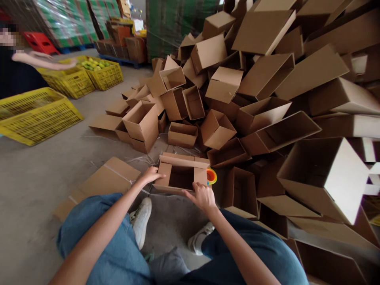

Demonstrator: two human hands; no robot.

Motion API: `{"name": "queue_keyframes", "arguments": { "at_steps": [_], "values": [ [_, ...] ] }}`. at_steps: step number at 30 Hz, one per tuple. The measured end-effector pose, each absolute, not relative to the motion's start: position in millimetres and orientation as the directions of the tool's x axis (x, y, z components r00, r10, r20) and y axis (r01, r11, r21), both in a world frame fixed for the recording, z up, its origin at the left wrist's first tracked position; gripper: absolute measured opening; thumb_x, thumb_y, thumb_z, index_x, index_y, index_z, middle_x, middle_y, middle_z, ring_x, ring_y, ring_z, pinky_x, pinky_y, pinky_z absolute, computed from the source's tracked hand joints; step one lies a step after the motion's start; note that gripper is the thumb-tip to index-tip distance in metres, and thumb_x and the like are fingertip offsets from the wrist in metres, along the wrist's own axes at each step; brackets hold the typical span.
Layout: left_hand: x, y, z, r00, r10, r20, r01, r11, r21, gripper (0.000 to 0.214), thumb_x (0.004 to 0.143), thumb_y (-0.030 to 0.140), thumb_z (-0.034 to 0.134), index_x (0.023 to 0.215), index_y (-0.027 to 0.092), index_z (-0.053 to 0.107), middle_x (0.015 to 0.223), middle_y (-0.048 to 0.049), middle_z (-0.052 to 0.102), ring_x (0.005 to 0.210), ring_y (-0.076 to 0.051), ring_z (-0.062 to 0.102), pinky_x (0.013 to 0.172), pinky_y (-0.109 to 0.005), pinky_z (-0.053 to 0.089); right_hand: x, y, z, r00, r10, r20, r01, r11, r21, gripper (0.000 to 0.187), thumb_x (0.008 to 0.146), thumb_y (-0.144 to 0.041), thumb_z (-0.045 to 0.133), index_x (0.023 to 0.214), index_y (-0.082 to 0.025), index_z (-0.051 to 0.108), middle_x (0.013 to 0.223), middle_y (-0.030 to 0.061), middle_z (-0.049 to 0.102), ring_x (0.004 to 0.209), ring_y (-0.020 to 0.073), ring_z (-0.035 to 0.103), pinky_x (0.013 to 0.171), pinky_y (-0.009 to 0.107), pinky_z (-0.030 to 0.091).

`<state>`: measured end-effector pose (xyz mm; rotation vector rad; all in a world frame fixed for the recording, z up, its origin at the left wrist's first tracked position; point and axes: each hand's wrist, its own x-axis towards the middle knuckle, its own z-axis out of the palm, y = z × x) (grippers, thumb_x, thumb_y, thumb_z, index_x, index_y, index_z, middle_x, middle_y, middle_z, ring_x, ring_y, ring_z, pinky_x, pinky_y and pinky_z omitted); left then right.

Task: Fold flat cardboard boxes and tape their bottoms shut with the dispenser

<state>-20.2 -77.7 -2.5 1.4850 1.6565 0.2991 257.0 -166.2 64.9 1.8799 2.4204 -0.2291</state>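
Observation:
An open brown cardboard box [181, 172] sits on the concrete floor just ahead of my knees, its flaps folded outward. My left hand [152, 174] grips the box's left flap, fingers curled over its edge. My right hand [202, 195] holds the near flap at the right, fingers closed on the cardboard. An orange and yellow tape roll [211, 176] lies on the floor touching the box's right side.
A tall heap of empty cardboard boxes [267, 99] fills the right and back. Flattened cardboard [103, 180] lies at left. Yellow crates [35, 116] stand at far left, one with green fruit [94, 64], where another person's arm [44, 61] reaches.

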Motion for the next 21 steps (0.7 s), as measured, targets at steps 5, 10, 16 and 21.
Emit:
{"name": "queue_keyframes", "arguments": {
  "at_steps": [5,10,16,21],
  "values": [
    [-23.1,-76.4,-8.5,0.101,0.91,-0.401,0.661,0.239,0.711,0.042,0.061,0.046,0.082,0.09,0.016,0.078,0.098,-0.0107,0.08,0.093,-0.031,0.073,0.068,-0.027,0.05,257.4,-164.5,66.6,-0.259,0.956,-0.134,0.965,0.25,-0.082,0.054,0.094,-0.067,0.042,0.089,-0.018,0.065,0.086,0.0094,0.073,0.077,0.0244,0.07,0.058,0.029,0.039],
    [-23.7,-75.8,-10.3,0.101,0.914,-0.393,0.667,0.231,0.708,0.041,0.062,0.045,0.081,0.091,0.016,0.079,0.099,-0.0115,0.079,0.094,-0.031,0.073,0.068,-0.027,0.049,258.6,-162.0,64.7,-0.259,0.959,-0.117,0.963,0.247,-0.107,0.052,0.093,-0.068,0.045,0.085,-0.02,0.066,0.084,0.0093,0.074,0.075,0.0243,0.07,0.058,0.03,0.039],
    [-23.6,-75.8,-11.5,0.088,0.917,-0.388,0.672,0.233,0.703,0.041,0.061,0.045,0.081,0.089,0.016,0.079,0.096,-0.0118,0.08,0.092,-0.031,0.073,0.067,-0.027,0.048,259.1,-160.5,64.1,-0.258,0.96,-0.112,0.963,0.246,-0.114,0.053,0.093,-0.067,0.046,0.085,-0.019,0.068,0.083,0.0101,0.074,0.075,0.0249,0.071,0.057,0.031,0.039],
    [-23.3,-76.8,-11.6,0.085,0.918,-0.388,0.661,0.24,0.711,0.041,0.061,0.046,0.082,0.09,0.017,0.078,0.095,-0.0114,0.08,0.092,-0.031,0.073,0.067,-0.027,0.049,258.9,-160.2,64.9,-0.259,0.96,-0.11,0.963,0.247,-0.111,0.054,0.093,-0.067,0.046,0.083,-0.019,0.068,0.083,0.0108,0.074,0.074,0.0252,0.071,0.056,0.031,0.038]
  ]
}}
